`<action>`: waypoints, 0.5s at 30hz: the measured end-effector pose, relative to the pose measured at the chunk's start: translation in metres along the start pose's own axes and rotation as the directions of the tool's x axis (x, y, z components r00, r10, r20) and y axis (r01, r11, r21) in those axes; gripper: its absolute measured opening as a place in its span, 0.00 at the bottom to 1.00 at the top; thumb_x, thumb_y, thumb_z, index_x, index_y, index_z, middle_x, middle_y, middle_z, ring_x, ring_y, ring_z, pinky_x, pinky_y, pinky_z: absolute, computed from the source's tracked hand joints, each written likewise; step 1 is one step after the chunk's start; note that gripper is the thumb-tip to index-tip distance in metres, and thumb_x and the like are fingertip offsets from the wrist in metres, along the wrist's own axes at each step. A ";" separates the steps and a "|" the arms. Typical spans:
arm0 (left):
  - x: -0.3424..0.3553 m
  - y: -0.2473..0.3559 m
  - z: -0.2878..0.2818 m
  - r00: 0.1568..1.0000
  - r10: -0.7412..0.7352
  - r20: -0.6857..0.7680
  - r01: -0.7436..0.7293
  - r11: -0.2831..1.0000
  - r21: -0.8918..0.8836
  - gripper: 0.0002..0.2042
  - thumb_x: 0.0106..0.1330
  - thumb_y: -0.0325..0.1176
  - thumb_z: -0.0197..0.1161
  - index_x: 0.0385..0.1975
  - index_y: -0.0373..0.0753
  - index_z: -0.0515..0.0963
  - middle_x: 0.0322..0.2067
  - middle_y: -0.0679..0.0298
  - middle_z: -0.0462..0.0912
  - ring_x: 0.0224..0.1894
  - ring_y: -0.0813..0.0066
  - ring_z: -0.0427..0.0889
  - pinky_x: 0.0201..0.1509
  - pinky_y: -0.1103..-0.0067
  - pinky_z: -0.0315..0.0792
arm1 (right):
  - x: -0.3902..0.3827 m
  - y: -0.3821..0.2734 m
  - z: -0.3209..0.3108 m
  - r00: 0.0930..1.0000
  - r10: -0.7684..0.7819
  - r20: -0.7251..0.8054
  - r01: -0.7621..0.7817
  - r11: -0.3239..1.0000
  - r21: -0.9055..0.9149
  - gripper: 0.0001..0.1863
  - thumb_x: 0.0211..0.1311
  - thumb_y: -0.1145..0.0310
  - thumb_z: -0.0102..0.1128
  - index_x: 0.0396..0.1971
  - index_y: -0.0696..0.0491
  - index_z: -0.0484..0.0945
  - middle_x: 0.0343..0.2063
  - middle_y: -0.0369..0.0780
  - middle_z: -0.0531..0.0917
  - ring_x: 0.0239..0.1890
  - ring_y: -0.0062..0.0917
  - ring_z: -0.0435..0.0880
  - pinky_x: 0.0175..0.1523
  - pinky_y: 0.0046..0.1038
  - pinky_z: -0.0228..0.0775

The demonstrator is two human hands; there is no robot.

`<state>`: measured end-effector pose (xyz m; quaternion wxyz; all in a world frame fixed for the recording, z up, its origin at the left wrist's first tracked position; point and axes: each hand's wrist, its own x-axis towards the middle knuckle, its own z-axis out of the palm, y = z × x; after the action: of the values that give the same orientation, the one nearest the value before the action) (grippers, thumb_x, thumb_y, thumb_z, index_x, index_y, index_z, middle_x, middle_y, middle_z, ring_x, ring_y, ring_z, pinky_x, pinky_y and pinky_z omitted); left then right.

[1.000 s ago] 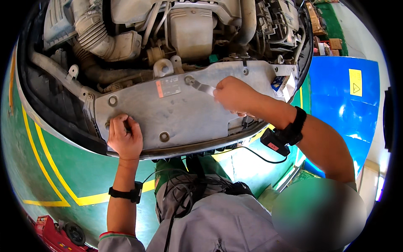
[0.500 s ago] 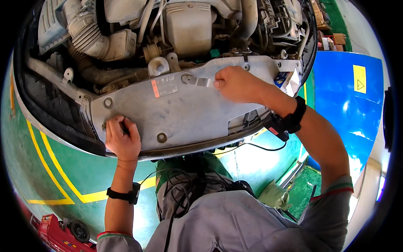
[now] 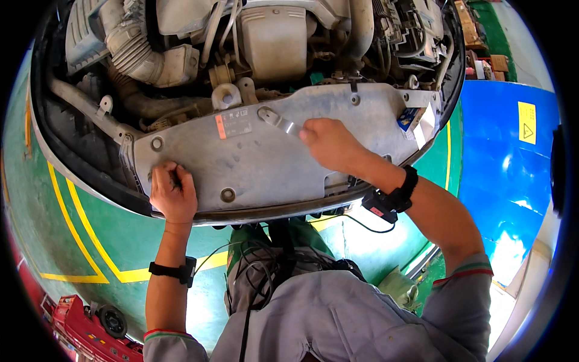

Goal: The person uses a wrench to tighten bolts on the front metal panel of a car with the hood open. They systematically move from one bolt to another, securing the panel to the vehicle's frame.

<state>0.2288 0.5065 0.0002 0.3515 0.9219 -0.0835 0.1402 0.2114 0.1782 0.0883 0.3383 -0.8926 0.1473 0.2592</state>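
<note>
Grey and dusty, the flat plastic cover panel (image 3: 271,163) lay across the front of the open engine bay, just above the car's dark front edge (image 3: 90,193). The left hand (image 3: 173,196) rested on the panel's lower left part, fingers curled down against its surface, close to a round fastener (image 3: 227,194); whether it pinched anything could not be told. The right hand (image 3: 329,143) sat near the panel's middle, its fingers closed on the end of a small metal tool (image 3: 278,119) whose other end met the panel near an orange and white label (image 3: 235,125). The two hands were well apart, one low and left, one higher and right. Each wrist carried a dark band, and a cable ran from the right wrist's device (image 3: 386,202). Behind the panel stood a ribbed air hose (image 3: 136,51) and a pale engine block (image 3: 274,39). Below, the green floor (image 3: 72,241) showed yellow lines, and a blue wall (image 3: 503,175) rose at the right.
</note>
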 end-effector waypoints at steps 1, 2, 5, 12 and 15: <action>-0.001 -0.002 0.000 1.000 0.002 -0.002 -0.002 1.000 0.001 0.04 0.60 0.25 0.63 0.31 0.40 0.74 0.26 0.63 0.76 0.23 0.65 0.76 0.27 0.74 0.71 | 0.000 0.003 0.003 1.000 -0.013 -0.016 0.013 1.000 0.005 0.14 0.70 0.64 0.53 0.34 0.60 0.79 0.28 0.54 0.82 0.33 0.51 0.81 0.41 0.43 0.72; -0.001 -0.004 0.000 1.000 0.004 -0.003 -0.004 1.000 0.003 0.04 0.60 0.25 0.63 0.31 0.40 0.74 0.26 0.63 0.77 0.23 0.65 0.76 0.27 0.74 0.71 | -0.002 0.005 0.006 0.999 -0.025 -0.031 0.026 1.000 0.011 0.14 0.71 0.64 0.53 0.34 0.60 0.79 0.27 0.54 0.82 0.33 0.51 0.81 0.41 0.43 0.71; 0.001 -0.001 -0.001 0.999 0.038 -0.018 -0.038 0.999 0.012 0.05 0.60 0.26 0.64 0.32 0.40 0.74 0.27 0.63 0.77 0.23 0.65 0.78 0.27 0.74 0.72 | -0.004 0.010 0.012 0.996 -0.061 -0.060 0.063 0.998 0.032 0.14 0.71 0.63 0.53 0.34 0.60 0.79 0.28 0.54 0.82 0.32 0.51 0.80 0.40 0.43 0.71; 0.015 0.038 0.001 0.992 -0.006 0.125 0.001 0.999 0.041 0.08 0.64 0.31 0.66 0.42 0.43 0.78 0.33 0.64 0.80 0.32 0.65 0.81 0.34 0.72 0.76 | -0.004 0.032 0.025 0.976 -0.194 -0.101 0.196 0.981 0.005 0.15 0.72 0.63 0.51 0.37 0.60 0.78 0.28 0.51 0.83 0.26 0.46 0.81 0.33 0.42 0.72; 0.039 0.072 0.012 0.956 0.094 0.279 -0.086 0.996 -0.039 0.14 0.62 0.35 0.68 0.48 0.49 0.79 0.38 0.66 0.81 0.34 0.60 0.83 0.33 0.69 0.77 | -0.021 -0.011 -0.002 0.924 0.172 0.342 -0.298 0.884 0.361 0.16 0.70 0.62 0.47 0.36 0.61 0.76 0.25 0.47 0.81 0.25 0.37 0.83 0.29 0.38 0.75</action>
<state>0.2501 0.4428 0.0486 0.3416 0.9229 -0.1762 0.0227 0.1994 0.1864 0.1071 0.5001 -0.7279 0.2532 0.3950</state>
